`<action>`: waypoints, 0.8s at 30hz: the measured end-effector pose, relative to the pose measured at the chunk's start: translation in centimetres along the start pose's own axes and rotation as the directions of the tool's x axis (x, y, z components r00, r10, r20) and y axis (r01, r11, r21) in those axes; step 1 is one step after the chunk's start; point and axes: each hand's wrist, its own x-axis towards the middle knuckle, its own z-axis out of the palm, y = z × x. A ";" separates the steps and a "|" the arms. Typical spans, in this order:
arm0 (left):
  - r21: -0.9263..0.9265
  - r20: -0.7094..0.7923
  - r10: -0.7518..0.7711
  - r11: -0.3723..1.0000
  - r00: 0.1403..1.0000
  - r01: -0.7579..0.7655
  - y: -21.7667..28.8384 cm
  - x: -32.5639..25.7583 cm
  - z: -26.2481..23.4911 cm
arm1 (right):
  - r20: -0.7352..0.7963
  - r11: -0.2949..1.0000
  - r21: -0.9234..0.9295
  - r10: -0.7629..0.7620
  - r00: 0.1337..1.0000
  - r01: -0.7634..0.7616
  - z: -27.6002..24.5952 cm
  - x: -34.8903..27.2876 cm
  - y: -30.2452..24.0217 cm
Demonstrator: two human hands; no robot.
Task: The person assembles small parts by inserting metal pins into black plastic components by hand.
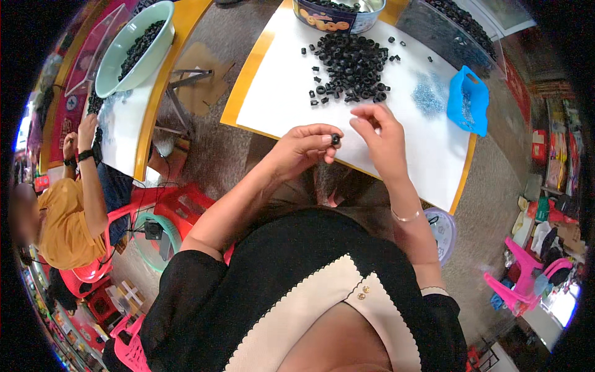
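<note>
Between the thumb and fingers of my left hand (304, 147) is a small black ring-shaped part (335, 139), held just off the table's near edge. My right hand (382, 135) hovers to the right of it, thumb and forefinger curled close together; whether something tiny sits between those fingertips is too small to see. Beyond both hands, a heap of similar black parts (353, 65) lies on the white tabletop (266, 102). Right of the heap is a scatter of tiny silvery-blue pieces (429, 96), beside a blue scoop-shaped tray (462, 102) holding more of them.
A round tin (338, 18) and a clear bin (455, 34) of black parts stand at the far side. On the left, a person in a yellow shirt (71, 217) works at another table with a pale green basin (139, 49). A purple basket (441, 232) is below my table's right corner.
</note>
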 end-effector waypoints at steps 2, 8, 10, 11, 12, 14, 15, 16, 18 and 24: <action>-0.005 -0.046 0.013 1.000 0.999 -0.013 0.2 -0.7 -0.5 | 0.000 0.822 -0.440 -0.403 0.915 0.362 1.1 1.9 1.1; -0.073 -0.078 0.064 0.995 0.995 -0.070 0.6 -1.5 -1.7 | 0.338 0.314 -0.735 -0.600 0.725 0.602 3.8 5.2 2.8; -0.073 -0.095 0.067 0.995 0.993 -0.074 0.7 -1.5 -1.8 | 0.361 0.302 -0.733 -0.587 0.725 0.609 3.8 5.3 2.5; -0.069 -0.108 0.067 0.995 0.992 -0.074 0.7 -1.5 -1.8 | 0.378 0.290 -0.735 -0.576 0.725 0.613 3.8 5.3 2.4; -0.071 -0.108 0.068 0.995 0.992 -0.076 0.8 -1.4 -1.8 | 0.380 0.289 -0.734 -0.575 0.725 0.614 3.7 5.3 2.4; -0.078 -0.127 0.067 0.994 0.990 -0.077 0.9 -1.2 -1.8 | 0.354 0.276 -0.761 -0.582 0.732 0.588 3.5 5.2 2.4; -0.077 -0.126 0.068 0.994 0.990 -0.078 0.9 -1.2 -1.7 | 0.354 0.275 -0.761 -0.583 0.731 0.588 3.2 5.1 2.5; -0.080 -0.123 0.082 0.993 0.989 -0.092 1.0 -1.1 -1.5 | 0.282 0.349 -0.737 -0.620 0.732 0.579 2.7 4.9 2.5; -0.079 -0.116 0.094 0.991 0.989 -0.104 1.1 -0.9 -0.9 | 0.127 0.542 -0.656 -0.607 0.784 0.526 1.7 3.7 1.9; -0.030 -0.138 0.113 0.992 0.984 -0.119 1.2 0.0 2.3 | -0.020 0.958 0.286 0.043 0.999 -0.036 -0.2 -1.0 -0.4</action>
